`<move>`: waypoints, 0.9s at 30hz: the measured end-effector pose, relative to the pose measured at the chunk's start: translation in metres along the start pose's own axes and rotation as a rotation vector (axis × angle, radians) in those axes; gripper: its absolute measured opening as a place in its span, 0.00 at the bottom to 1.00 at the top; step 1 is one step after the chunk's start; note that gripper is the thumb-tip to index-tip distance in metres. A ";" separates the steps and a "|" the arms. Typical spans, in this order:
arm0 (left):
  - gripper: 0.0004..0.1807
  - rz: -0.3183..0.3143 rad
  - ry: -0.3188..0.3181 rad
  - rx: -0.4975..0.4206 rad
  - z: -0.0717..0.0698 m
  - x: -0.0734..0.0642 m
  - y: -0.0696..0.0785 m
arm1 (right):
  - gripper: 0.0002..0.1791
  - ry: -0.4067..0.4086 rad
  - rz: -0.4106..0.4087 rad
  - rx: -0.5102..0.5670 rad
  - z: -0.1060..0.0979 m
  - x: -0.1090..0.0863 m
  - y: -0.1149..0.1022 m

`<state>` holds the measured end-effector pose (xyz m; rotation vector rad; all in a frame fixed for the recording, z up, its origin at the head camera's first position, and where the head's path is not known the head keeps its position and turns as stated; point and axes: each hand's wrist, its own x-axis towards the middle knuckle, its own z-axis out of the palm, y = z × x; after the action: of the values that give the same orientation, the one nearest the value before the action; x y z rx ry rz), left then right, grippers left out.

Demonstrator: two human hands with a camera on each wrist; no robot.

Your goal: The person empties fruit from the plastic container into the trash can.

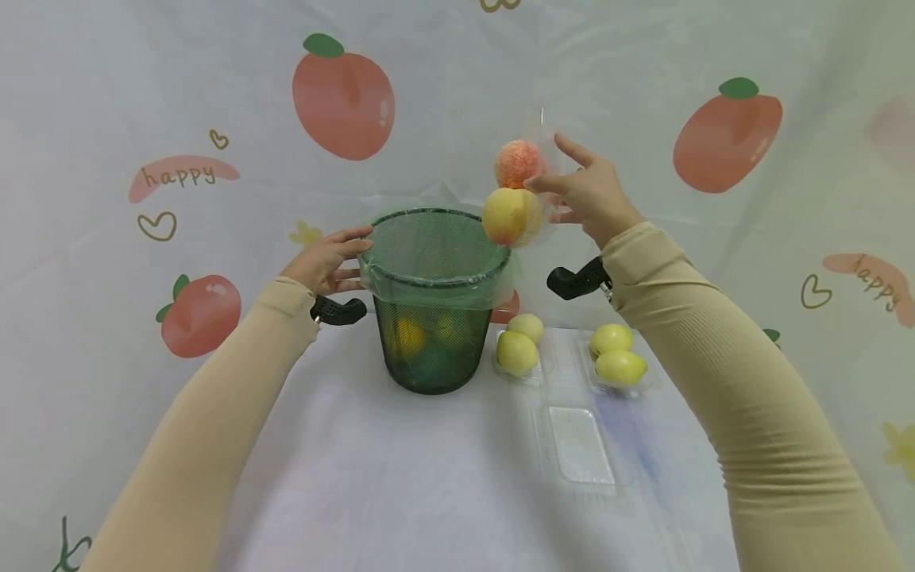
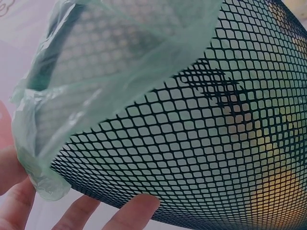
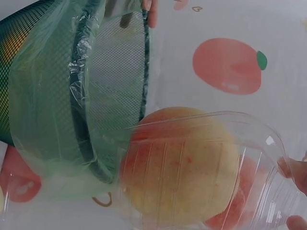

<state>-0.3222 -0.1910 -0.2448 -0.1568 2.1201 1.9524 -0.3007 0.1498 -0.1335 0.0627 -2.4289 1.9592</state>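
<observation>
A dark green mesh bin (image 1: pixel 436 349) stands upright, its rim covered by a pale green plastic bag (image 1: pixel 436 294). My left hand (image 1: pixel 325 262) touches the bin's left side at the rim, fingers spread and fairly straight; fingertips (image 2: pixel 139 208) rest against the mesh in the left wrist view. Raised at the bin's right rim, my right hand (image 1: pixel 589 191) grips a clear plastic tray (image 3: pixel 259 139) tipped towards the opening. Two peaches, one redder (image 1: pixel 518 164) and one yellow (image 1: pixel 506 214), are at the tray. Through the mesh shows yellow-orange fruit (image 1: pixel 411 337), its kind unclear.
Right of the bin, a clear tray holds two pale green-yellow fruits (image 1: pixel 517 353). Further right, another holds two yellow fruits (image 1: pixel 620 368) like lemons. A clear plastic tray (image 1: pixel 582 445) without fruit lies nearer me. A fruit-printed cloth (image 1: pixel 443 103) hangs behind.
</observation>
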 end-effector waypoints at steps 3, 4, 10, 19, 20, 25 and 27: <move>0.29 -0.001 -0.004 0.003 0.000 -0.001 0.000 | 0.45 0.017 0.010 0.004 0.002 0.000 -0.002; 0.29 -0.001 -0.004 0.002 0.000 -0.001 0.000 | 0.45 0.020 0.009 0.002 0.002 0.000 -0.002; 0.29 -0.010 0.001 -0.012 0.000 -0.001 0.000 | 0.46 0.023 -0.005 -0.028 0.003 0.000 -0.002; 0.30 0.003 -0.024 -0.005 0.000 -0.003 0.000 | 0.48 0.026 0.007 -0.014 0.006 0.002 0.000; 0.30 0.002 -0.023 -0.007 0.000 -0.003 0.000 | 0.48 0.029 0.002 -0.016 0.006 0.002 0.000; 0.30 -0.002 -0.022 -0.017 0.001 -0.003 0.001 | 0.47 0.069 -0.037 -0.002 0.003 0.001 -0.006; 0.30 0.002 -0.030 -0.013 0.000 -0.004 0.001 | 0.47 0.080 -0.050 0.018 0.002 0.000 -0.010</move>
<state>-0.3187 -0.1908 -0.2427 -0.1266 2.0894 1.9581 -0.3000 0.1462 -0.1244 0.0442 -2.3370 1.9241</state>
